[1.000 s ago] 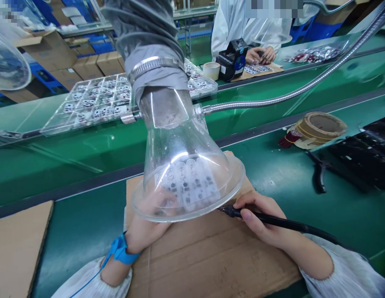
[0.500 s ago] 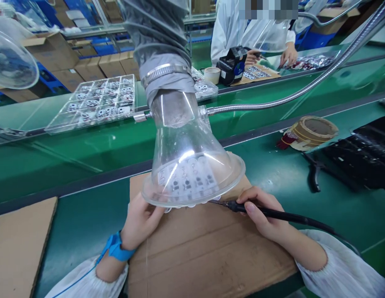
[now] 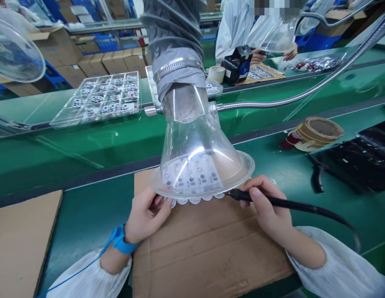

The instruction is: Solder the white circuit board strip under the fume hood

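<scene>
My right hand grips the black handle of a soldering iron, its tip hidden under the right rim of the clear fume hood. Beneath that hood lies a panel of small white boards on a brown cardboard sheet. Its scalloped lower edge shows below the rim. My left hand is closed, thumb and fingers at the panel's left corner. Whatever the left fingertips pinch is hidden by the hood and the hand. A blue strap circles my left wrist.
A tape roll and black plastic lie on the right of the green bench. More cardboard lies left. Across the ledge stand a divided tray of parts and a black device. A co-worker works behind.
The view has shifted slightly, moving the hood right and up in the picture. The iron's metal tip, partly visible before, is now mostly under the rim. More of the panel's lower edge shows.
</scene>
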The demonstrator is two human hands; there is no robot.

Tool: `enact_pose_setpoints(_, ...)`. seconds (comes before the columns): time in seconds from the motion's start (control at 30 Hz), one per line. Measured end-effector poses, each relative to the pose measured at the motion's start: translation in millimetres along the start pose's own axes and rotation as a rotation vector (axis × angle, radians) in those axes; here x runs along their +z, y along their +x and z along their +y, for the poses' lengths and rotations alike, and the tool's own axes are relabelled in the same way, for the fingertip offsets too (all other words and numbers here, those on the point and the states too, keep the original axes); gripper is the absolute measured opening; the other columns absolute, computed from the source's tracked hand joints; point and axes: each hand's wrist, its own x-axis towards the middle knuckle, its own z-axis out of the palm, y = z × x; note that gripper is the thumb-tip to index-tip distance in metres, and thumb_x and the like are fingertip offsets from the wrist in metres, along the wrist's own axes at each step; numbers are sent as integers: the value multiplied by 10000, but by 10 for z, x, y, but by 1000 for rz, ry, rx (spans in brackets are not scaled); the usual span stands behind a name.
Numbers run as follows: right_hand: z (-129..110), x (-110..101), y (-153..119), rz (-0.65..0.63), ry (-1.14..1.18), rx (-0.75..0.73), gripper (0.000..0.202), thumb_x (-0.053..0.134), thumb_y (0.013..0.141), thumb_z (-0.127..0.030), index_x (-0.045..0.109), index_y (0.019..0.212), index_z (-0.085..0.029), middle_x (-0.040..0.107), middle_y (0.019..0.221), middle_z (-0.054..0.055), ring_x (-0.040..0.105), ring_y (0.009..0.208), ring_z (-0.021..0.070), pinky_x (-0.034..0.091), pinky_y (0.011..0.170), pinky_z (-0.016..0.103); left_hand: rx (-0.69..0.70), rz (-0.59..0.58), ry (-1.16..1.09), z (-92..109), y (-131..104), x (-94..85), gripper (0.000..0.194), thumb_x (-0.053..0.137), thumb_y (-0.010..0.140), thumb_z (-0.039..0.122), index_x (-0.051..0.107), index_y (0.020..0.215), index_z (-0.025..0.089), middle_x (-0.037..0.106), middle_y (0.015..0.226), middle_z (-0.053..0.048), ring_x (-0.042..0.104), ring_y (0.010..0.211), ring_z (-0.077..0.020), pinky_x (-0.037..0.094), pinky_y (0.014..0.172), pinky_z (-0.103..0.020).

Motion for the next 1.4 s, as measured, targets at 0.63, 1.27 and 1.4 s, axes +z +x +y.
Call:
enact_pose_setpoints(0.63, 135, -32, -4, -206, -245, -202, 220, 561, 1108, -361, 670, 966, -233, 700, 753, 8, 659, 586, 144, 512, 531, 243, -16, -56, 110, 30, 65, 3, 139, 649, 991, 350, 704, 1008, 224, 638, 723, -18, 623, 687, -193, 562, 666, -302)
enact_pose_setpoints(1.27, 218, -60, -52, -294, -179, -111, 89, 595, 1091, -301, 670, 1073, -256, 718, 868, 7, 694, 634, 140, 555, 559, 239, -3, -83, 142, 62, 87, -12, 115, 632, 974, 305, 692, 939, 213, 649, 731, -27, 617, 687, -185, 527, 623, -287)
enact_pose_setpoints(1.4, 216, -65, -55, -326, -199, -128, 71, 600, 1087, -290, 666, 1084, -263, 718, 872, 0, 694, 658, 137, 558, 577, 235, 27, -94, 158, 67, 95, -21, 82, 617, 967, 256, 670, 925, 210, 641, 716, -14, 583, 629, -165, 478, 575, -274)
